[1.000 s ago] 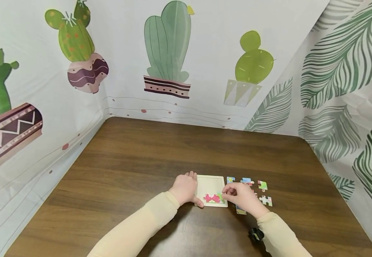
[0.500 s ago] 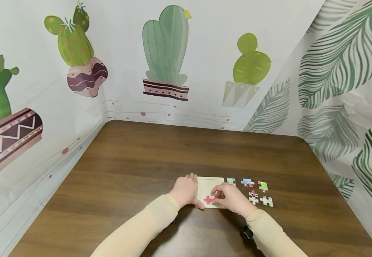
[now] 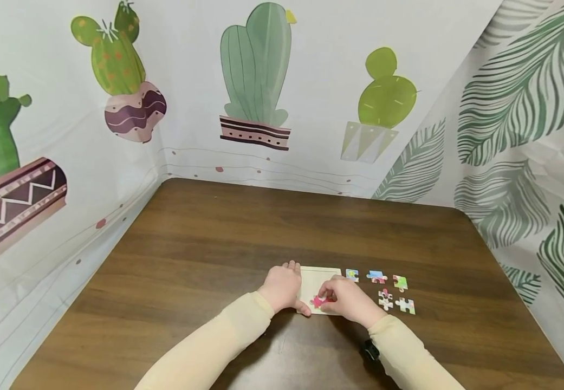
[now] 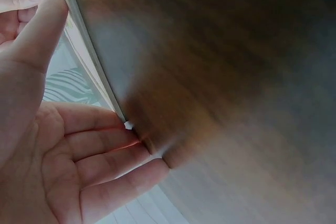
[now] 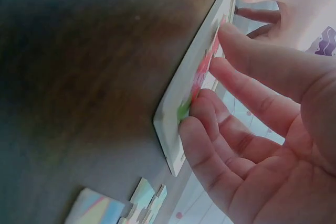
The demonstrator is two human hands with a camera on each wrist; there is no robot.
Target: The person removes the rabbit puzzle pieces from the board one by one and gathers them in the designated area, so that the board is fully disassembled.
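A pale puzzle tray [image 3: 313, 275] lies on the table in front of me, with pink jigsaw pieces [image 3: 317, 301] along its near side. My left hand [image 3: 282, 287] holds the tray's left edge steady, thumb at the near corner and fingers nearly straight, as the left wrist view confirms. My right hand [image 3: 350, 300] is over the tray's near right part. Its thumb and curled index finger pinch a pink jigsaw piece [image 5: 202, 72] in the right wrist view. Beside it some green [image 5: 184, 108] shows in the tray. The right hand covers part of the row.
Several loose jigsaw pieces lie right of the tray, among them a blue one [image 3: 352, 274], a green one [image 3: 400, 281] and a whitish one [image 3: 405, 305]. The brown wooden table [image 3: 213, 233] meets a cactus-printed cloth [image 3: 311, 108] behind. A black wrist device [image 3: 370, 351] sits by the right sleeve.
The right hand has moved left from the tray's right edge onto the pink pieces, then stayed nearly in place. The left hand has kept its place at the tray.
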